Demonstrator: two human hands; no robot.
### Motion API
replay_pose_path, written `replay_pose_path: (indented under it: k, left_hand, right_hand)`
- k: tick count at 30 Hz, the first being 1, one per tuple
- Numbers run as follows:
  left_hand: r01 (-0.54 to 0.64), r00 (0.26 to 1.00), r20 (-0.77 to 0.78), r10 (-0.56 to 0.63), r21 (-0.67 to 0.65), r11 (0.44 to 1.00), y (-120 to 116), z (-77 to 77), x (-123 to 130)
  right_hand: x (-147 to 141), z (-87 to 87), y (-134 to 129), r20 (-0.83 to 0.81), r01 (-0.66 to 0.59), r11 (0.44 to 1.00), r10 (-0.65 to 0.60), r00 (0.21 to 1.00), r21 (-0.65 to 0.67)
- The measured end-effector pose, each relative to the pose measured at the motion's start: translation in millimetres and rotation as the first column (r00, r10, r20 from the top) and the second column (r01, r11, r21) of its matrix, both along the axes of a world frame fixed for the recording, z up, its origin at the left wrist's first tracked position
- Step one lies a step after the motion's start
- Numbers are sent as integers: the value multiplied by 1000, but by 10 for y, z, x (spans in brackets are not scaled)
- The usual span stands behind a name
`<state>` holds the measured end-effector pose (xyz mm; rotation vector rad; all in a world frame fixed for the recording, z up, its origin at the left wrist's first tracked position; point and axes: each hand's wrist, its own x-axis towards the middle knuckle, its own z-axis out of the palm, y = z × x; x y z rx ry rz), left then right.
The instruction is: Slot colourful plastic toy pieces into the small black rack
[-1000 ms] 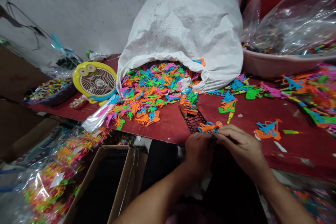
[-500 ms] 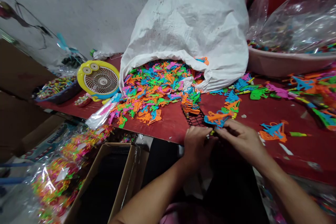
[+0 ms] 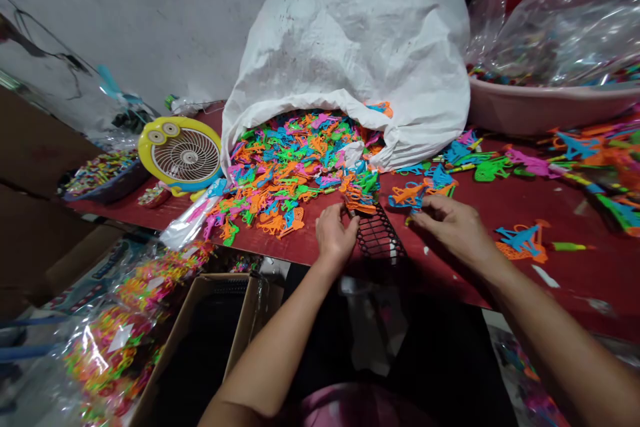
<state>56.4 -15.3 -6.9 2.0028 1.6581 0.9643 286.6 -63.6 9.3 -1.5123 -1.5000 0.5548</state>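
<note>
The left hand (image 3: pixel 336 233) has been drawn apart from the right hand (image 3: pixel 449 227) to beside the mesh (image 3: pixel 379 233), and the plastic piece (image 3: pixel 407 195) earlier held between them now lies on the table (image 3: pixel 305 245).

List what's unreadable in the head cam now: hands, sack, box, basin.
Head view:
left hand: its back hides the palm, so any held piece can't be seen.
right hand: curled fingers hide whether it pinches anything.
white woven sack: top cut off by the upper edge.
cardboard box: inside too dark; lower part cut off by the bottom edge.
pink basin: contents blurred by clear plastic bag; right end cut off.
</note>
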Motion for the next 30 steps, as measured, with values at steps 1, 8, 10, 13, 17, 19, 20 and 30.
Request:
replay_pose_path:
  k: [1, 8, 10, 13, 17, 19, 20, 30]
  left_hand:
    - [23, 1000, -10, -23, 5, 1000, 29, -11, -20]
    - [288, 955, 79, -285, -25, 957, 313, -83, -148]
    - [362, 926, 132, -355, -33, 932, 394, -106, -178]
    - [450, 876, 225, -427, -62, 891, 494, -146, -232]
    - [530, 812, 367, -453, -141, 836, 565, -162, -302]
    - [532, 805, 404, -435, -165, 831, 572, -149, -323]
    - [524, 808, 411, -423, -173, 834, 571, -141, -327]
    - [543, 768, 483, -421, -143, 827, 576, -100, -321]
  right_hand:
    - [-13, 5, 1, 7, -4, 1000, 4, 1000, -6]
    - [-37, -34, -20, -36, 14, 1000, -15, 999, -13]
    - [-53, -53, -44, -37, 17, 1000, -17, 999, -13]
    - [-88, -64, -97, -56, 23, 999, -25, 998, -40]
    - [-154, -31, -162, -79, 31, 999, -34, 996, -44]
    - [-187, 1, -181, -86, 38, 998, -42, 995, -47]
    - [-200, 17, -188, -83, 44, 998, -48, 995, -48]
    - [-132, -127, -242, -57, 89, 993, -94, 994, -78]
